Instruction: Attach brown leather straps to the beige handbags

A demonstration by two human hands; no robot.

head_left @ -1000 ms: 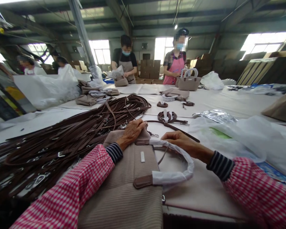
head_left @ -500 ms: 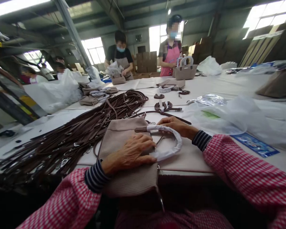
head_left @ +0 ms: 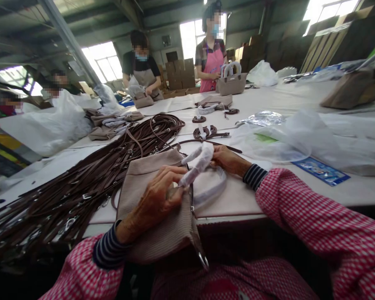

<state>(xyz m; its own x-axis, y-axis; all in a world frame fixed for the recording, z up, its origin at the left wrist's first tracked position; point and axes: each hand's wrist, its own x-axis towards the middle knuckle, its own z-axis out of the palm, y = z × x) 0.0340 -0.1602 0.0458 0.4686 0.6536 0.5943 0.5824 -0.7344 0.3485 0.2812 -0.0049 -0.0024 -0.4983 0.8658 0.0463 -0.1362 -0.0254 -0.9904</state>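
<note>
A beige ribbed handbag [head_left: 134, 183] lies at the table's front edge, its zipped opening facing right and a metal zipper end hanging below. One white-wrapped handle [head_left: 200, 166] stands raised from the bag. My left hand [head_left: 158, 200] rests over the bag and pinches that handle near its base. At the handle's upper bend, the fingers of my right hand [head_left: 229, 160] close on it; their tips are partly hidden. A second wrapped handle [head_left: 214, 189] curves out to the right below, lying on the table.
Dark brown straps [head_left: 112, 166] are heaped on the left. Coiled straps [head_left: 205, 132] lie beyond the bag. Plastic bags [head_left: 303, 133] and a blue printed packet [head_left: 321, 170] are on the right. Two people [head_left: 211, 58] work across the table beside a finished-looking handbag [head_left: 233, 85].
The upper handle has been lifted and turned off the table. My left hand moved from lying flat on the bag to gripping the handle; my right fingers now hold it too. The view shifted slightly.
</note>
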